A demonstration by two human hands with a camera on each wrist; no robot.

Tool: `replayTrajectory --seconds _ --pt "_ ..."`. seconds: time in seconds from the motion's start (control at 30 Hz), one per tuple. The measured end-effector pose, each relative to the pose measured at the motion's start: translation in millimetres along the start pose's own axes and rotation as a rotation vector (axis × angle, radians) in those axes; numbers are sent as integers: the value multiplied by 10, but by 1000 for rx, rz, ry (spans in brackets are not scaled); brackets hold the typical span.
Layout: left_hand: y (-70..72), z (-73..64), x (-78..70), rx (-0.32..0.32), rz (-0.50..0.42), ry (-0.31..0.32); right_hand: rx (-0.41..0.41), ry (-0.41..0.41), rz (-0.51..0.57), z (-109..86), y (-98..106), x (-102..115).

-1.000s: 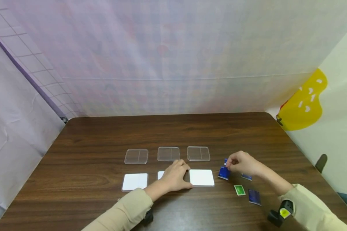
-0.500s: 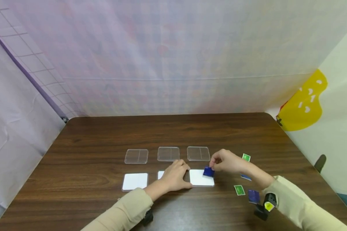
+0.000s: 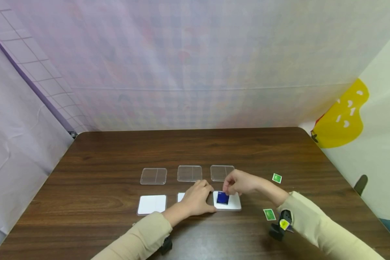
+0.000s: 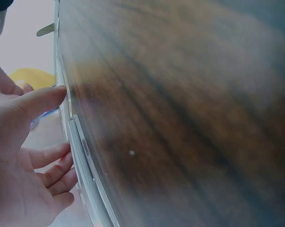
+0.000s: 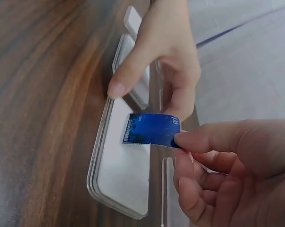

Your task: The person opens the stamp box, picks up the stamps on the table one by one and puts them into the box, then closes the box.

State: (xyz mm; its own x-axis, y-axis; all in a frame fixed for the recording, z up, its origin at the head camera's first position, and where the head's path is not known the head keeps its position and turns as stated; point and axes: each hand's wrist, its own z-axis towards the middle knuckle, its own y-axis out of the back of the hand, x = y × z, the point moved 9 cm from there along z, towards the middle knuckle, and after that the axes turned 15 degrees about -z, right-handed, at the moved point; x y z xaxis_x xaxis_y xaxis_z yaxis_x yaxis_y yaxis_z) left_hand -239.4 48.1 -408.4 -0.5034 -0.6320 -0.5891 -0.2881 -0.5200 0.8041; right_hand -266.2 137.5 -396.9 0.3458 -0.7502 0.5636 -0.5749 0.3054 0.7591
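Note:
A dark blue postage stamp (image 3: 222, 198) with perforated edges lies over the white face of the rightmost clear flat case (image 3: 234, 205). My right hand (image 3: 242, 181) pinches one end of that stamp between thumb and fingers. In the right wrist view, the stamp (image 5: 152, 128) slants above the white insert, and its far end seems close to or on it. My left hand (image 3: 196, 199) holds the same case at its left side, thumb at the near corner and a finger at the far one. That hand partly covers the middle white case (image 3: 180, 196).
Three clear lids (image 3: 153, 176) stand in a row behind the cases. Another white case (image 3: 151, 205) lies at the left. Two green stamps (image 3: 277, 178) lie to the right, and a dark blue one (image 3: 289, 229) is mostly hidden by the right wrist camera (image 3: 281, 225).
My right hand has picked up the blue stamp from the table at the right and carried it left over the case. A green stamp came into view there. My left hand stays put.

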Motion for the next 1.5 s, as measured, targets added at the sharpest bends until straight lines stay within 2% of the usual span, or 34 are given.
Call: replayTrajectory --seconds 0.07,0.2,0.57,0.77,1.13,1.37,1.5 --pt "3 -4 1 0 2 1 -9 -14 -10 49 -8 -35" --pt "-5 -8 7 4 5 8 -78 -2 -96 119 -5 -57" --pt "-3 0 -1 -5 16 0 -335 119 -357 86 -24 100" --pt "-1 5 -2 -5 23 2 -405 110 -377 44 -33 93" --pt "13 -5 -14 -12 25 -5 -456 51 -384 12 -41 66" --pt "9 -11 -18 -14 25 -9 -471 48 -393 -8 -27 81" --pt "4 -9 -11 -13 19 -7 -499 72 -403 -46 34 117"
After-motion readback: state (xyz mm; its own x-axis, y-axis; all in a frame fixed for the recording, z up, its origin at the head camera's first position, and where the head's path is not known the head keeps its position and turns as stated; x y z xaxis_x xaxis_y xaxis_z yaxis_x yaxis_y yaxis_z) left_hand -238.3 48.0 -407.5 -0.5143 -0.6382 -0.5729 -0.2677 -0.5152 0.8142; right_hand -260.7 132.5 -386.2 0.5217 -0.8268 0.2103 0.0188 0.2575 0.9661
